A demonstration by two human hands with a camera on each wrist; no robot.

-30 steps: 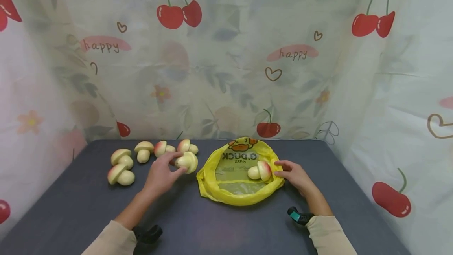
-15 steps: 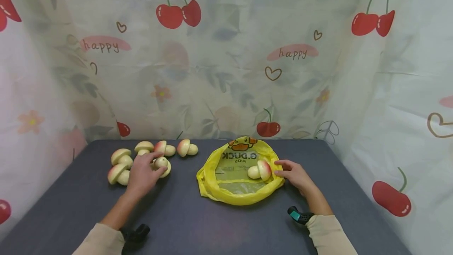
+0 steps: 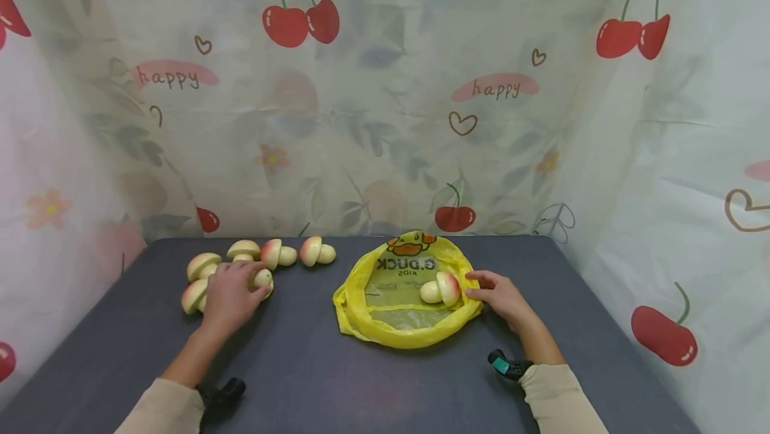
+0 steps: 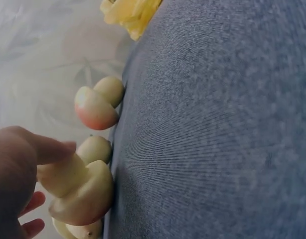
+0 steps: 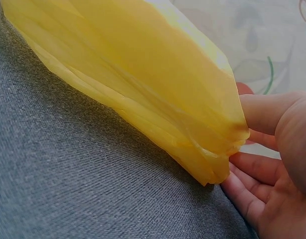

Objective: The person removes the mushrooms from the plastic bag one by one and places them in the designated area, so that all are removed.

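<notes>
My left hand (image 3: pixel 230 297) holds a cream toy mushroom (image 3: pixel 263 279) beside the group at the table's left. In the left wrist view its thumb lies on the stem of that mushroom (image 4: pixel 90 196), and two fingertips show below. My right hand (image 3: pixel 500 297) grips the right rim of a yellow plastic bag (image 3: pixel 397 338) between thumb and fingers. The bag stands with its mouth spread, a duck print on its back wall. Inside lies one toy mushroom (image 3: pixel 444 289) with a reddish cap. In the right wrist view the yellow plastic (image 5: pixel 143 84) partly hides the fingertips.
Left of the bag lie several more toy mushrooms, among them one at the back (image 3: pixel 317 251), its neighbour (image 3: pixel 278 255) and one far left (image 3: pixel 203 265). The dark table (image 3: pixel 373 387) ends at a printed curtain (image 3: pixel 373 99).
My left hand has carried its mushroom leftward, away from the bag, to beside the group. My right hand has stayed at the bag's rim.
</notes>
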